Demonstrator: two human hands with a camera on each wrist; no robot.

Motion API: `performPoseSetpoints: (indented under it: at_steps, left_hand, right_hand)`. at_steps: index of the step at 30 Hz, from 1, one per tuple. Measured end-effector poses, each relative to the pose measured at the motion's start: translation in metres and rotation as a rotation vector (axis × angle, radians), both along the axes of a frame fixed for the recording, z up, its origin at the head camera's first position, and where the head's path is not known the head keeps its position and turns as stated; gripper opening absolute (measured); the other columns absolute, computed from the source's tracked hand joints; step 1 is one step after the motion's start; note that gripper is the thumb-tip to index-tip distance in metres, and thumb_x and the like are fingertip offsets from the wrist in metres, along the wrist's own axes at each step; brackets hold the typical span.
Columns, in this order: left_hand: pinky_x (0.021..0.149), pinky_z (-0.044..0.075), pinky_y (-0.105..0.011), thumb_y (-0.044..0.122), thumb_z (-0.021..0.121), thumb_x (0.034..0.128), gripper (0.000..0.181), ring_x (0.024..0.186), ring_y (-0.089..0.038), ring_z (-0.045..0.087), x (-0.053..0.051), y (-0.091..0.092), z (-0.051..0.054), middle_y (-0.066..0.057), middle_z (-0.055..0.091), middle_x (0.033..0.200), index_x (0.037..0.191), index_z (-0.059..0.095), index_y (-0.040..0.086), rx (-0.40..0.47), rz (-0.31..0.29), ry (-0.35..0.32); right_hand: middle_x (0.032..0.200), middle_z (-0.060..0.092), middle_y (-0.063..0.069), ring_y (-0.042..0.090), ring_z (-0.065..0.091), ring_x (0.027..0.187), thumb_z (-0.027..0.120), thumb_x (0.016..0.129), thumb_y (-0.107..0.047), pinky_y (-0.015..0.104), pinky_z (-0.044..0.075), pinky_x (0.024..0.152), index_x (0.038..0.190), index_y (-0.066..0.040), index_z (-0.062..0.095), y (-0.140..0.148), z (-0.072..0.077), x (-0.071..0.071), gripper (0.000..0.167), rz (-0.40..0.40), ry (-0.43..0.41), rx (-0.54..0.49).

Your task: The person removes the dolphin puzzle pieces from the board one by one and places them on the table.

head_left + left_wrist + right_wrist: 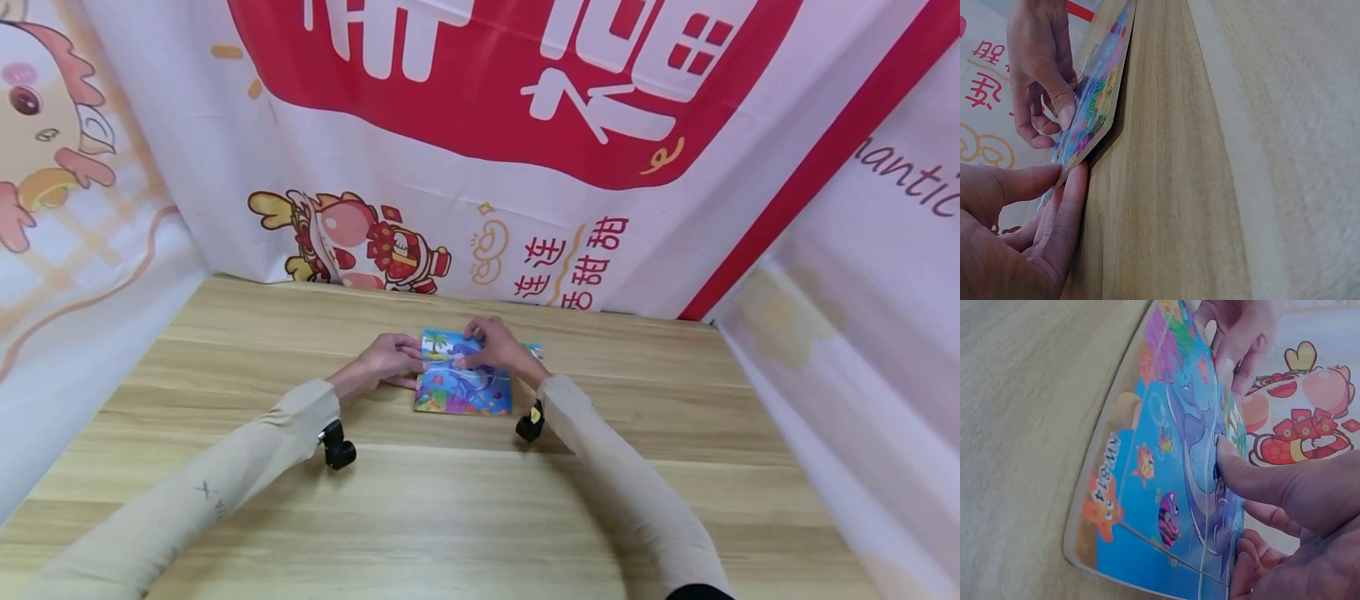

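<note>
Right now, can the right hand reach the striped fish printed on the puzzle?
Likely yes: nothing covers the striped fish, the right hand is close, and the left hand pinches the left edge of the puzzle, clear of it.

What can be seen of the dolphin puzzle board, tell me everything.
The dolphin puzzle board is a thin, glossy panel, seemingly card, with pale edges. Its sea scene shows a bluish dolphin, a striped fish, coral and a palm tree; seams cross it, and "KW-814" is printed near one edge. It faces up over the table; whether it lies flat is unclear. The left hand pinches its left side, thumb above, fingers beneath; the thumb of the right hand rests on the picture.
</note>
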State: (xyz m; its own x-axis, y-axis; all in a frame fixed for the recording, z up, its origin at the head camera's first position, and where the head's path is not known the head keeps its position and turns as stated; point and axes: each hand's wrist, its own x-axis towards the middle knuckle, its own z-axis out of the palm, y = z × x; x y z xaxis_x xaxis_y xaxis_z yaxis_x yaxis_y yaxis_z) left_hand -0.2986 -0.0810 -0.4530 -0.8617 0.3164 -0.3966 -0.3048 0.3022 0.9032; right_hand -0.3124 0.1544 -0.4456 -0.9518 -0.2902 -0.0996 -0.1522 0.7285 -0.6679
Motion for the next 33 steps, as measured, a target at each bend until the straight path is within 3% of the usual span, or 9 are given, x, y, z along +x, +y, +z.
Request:
performPoseSetpoints:
  at_steps: [5,10,14,18,21,27,33]
  left_hand:
    - [0.075,0.069,-0.030,-0.002,0.068,0.0972,0.053,0.092,-0.019,0.069,-0.001,-0.001,0.001,-0.018,0.059,0.127,0.145,0.048,-0.007,0.000,-0.005,0.004]
    - [0.076,0.069,-0.029,-0.001,0.069,0.0973,0.054,0.093,-0.019,0.068,-0.002,-0.001,0.004,-0.018,0.058,0.129,0.147,0.047,-0.007,-0.004,0.004,0.005]
    - [0.075,0.069,-0.029,-0.002,0.068,0.0971,0.055,0.093,-0.019,0.068,-0.004,-0.003,0.006,-0.019,0.058,0.130,0.147,0.046,-0.007,-0.007,0.012,0.005]
    - [0.076,0.069,-0.029,-0.002,0.068,0.0977,0.055,0.095,-0.020,0.069,-0.004,-0.002,0.006,-0.021,0.057,0.133,0.148,0.045,-0.007,-0.002,0.003,0.004]
    - [0.075,0.068,-0.028,-0.001,0.068,0.0985,0.054,0.095,-0.020,0.069,-0.004,-0.001,0.005,-0.021,0.058,0.133,0.148,0.045,-0.007,-0.003,-0.003,0.011]
    - [0.075,0.068,-0.029,0.001,0.069,0.0989,0.053,0.093,-0.019,0.070,-0.001,0.001,-0.002,-0.019,0.059,0.131,0.147,0.047,-0.004,-0.010,0.003,-0.017]
    - [0.075,0.068,-0.028,0.002,0.069,0.0988,0.052,0.096,-0.020,0.069,-0.001,0.001,-0.003,-0.018,0.060,0.130,0.146,0.048,-0.004,-0.025,0.004,0.003]
  right_hand:
    - [0.117,0.054,0.017,0.028,0.048,0.108,0.089,0.086,-0.016,0.043,0.050,0.097,0.117,-0.002,0.058,-0.001,0.002,-0.001,0.046,0.002,0.000,0.000]
    - [0.110,0.054,0.016,0.025,0.047,0.101,0.088,0.086,-0.013,0.037,0.048,0.087,0.118,0.000,0.059,-0.003,0.002,-0.001,0.044,0.017,0.062,-0.018]
    - [0.108,0.054,0.018,0.026,0.047,0.099,0.087,0.087,-0.012,0.032,0.044,0.082,0.117,0.001,0.061,-0.002,0.001,-0.001,0.042,0.040,0.109,-0.054]
    - [0.110,0.058,0.023,0.029,0.052,0.095,0.082,0.088,0.000,0.029,0.046,0.079,0.114,0.006,0.061,0.002,0.001,-0.001,0.034,0.063,0.124,-0.137]
    - [0.111,0.060,0.025,0.030,0.055,0.093,0.077,0.090,0.006,0.029,0.048,0.079,0.113,0.008,0.061,0.006,0.001,-0.001,0.029,0.068,0.126,-0.188]
    - [0.109,0.063,0.022,0.029,0.058,0.093,0.074,0.093,0.004,0.028,0.050,0.080,0.115,0.005,0.060,0.011,-0.001,0.004,0.026,0.069,0.097,-0.185]
    - [0.112,0.066,0.025,0.029,0.060,0.094,0.071,0.095,0.005,0.029,0.052,0.081,0.116,0.003,0.060,0.010,0.003,0.010,0.024,0.039,0.073,-0.218]
